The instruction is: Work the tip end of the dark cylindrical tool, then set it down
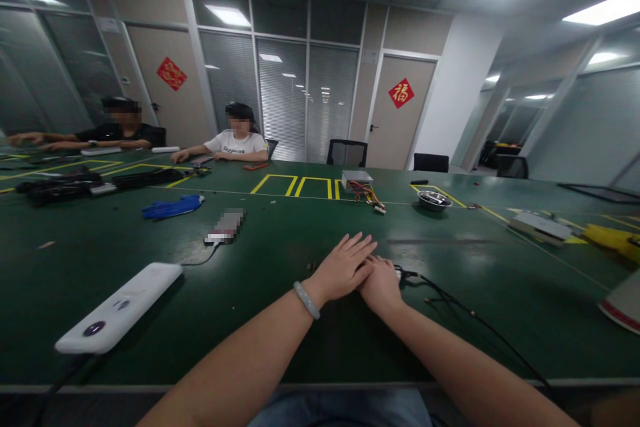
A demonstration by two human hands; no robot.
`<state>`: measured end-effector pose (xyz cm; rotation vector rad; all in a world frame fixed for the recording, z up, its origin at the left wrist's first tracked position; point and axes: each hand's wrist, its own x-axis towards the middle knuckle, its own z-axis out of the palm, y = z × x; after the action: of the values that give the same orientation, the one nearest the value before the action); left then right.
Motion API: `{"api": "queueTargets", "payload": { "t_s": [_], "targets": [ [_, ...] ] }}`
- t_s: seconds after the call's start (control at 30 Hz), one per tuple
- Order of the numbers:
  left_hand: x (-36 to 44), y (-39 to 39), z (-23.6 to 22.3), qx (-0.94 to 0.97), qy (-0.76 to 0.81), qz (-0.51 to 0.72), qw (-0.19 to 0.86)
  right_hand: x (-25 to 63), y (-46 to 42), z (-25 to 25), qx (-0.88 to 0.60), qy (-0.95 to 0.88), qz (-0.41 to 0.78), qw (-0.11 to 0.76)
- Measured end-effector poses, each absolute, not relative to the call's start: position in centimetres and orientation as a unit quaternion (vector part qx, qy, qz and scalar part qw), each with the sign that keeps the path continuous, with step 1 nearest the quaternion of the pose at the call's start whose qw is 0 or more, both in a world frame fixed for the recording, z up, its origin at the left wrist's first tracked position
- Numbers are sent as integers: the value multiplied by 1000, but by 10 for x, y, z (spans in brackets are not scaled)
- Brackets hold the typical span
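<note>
My left hand (343, 268), with a pale bangle at the wrist, lies flat on the green table (280, 320), fingers stretched out and partly resting over my right hand. My right hand (383, 285) sits just beside and under it, fingers curled down onto the table. Its fingertips are hidden, near the end of a thin black cable (450, 303) that runs off to the right. Whether it holds anything is not visible.
A white power bank (120, 310) lies at left with a cable to a blurred device (225, 227). Blue gloves (173, 207), black gear, a metal box with wires (357, 181), a metal bowl (434, 199) and yellow items lie farther off. Two people sit at far left.
</note>
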<state>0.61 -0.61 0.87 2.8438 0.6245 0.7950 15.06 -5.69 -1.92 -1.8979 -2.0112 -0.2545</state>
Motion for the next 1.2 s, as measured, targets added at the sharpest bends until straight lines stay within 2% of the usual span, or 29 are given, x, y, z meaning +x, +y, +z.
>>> {"api": "queueTargets", "payload": {
  "t_s": [0.27,0.5,0.73,0.83,1.2],
  "targets": [
    [4,-2,6,924,246,277,96,132,-41,-23,-664,-726,-61,169],
    [9,-8,3,938,218,262,59,198,-83,-1,-656,-719,-67,221],
    [26,-11,-11,953,212,216,16,269,-112,6,-684,-722,24,104],
    [28,-11,-10,954,224,200,0,275,-112,6,-688,-717,58,89],
    [6,-7,12,962,231,142,41,274,-145,6,-724,-687,-2,60]
  ]
}}
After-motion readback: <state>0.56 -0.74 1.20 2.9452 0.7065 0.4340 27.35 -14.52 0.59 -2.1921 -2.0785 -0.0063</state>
